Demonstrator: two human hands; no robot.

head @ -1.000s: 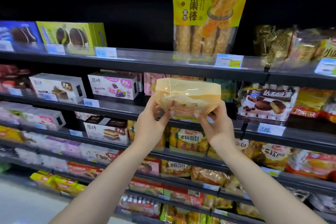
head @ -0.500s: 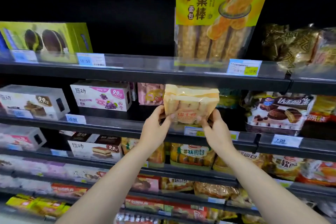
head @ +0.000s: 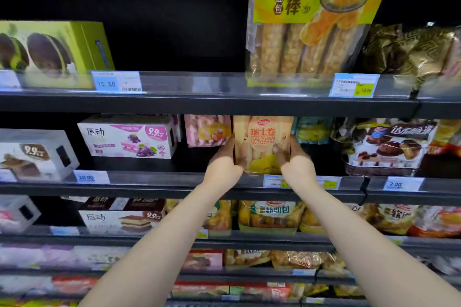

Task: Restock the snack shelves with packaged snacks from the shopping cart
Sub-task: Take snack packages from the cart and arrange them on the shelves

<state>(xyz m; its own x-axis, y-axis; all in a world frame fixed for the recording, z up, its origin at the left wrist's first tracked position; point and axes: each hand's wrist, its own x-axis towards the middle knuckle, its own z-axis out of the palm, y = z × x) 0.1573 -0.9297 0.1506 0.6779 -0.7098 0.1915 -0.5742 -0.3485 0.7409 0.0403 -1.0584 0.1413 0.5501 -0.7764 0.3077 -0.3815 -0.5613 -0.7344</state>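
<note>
Held pack: a yellow Swiss roll bag [head: 264,143] stands upright on the second shelf [head: 174,183], its printed front facing out
Left hand [head: 224,164]: grips the bag's left edge, fingers behind it
Right hand [head: 293,161]: grips the right edge, thumb on the front
Neighbours: a pink pack [head: 207,129] just left of the bag, a greenish pack [head: 313,129] just right, a white grape-cake box [head: 129,138] further left
Shelf above: a tall yellow bread-stick bag [head: 306,20] and a green box [head: 55,53]
Price tags: one reads 10.50 [head: 116,82], another 7.00 [head: 401,184]
</note>
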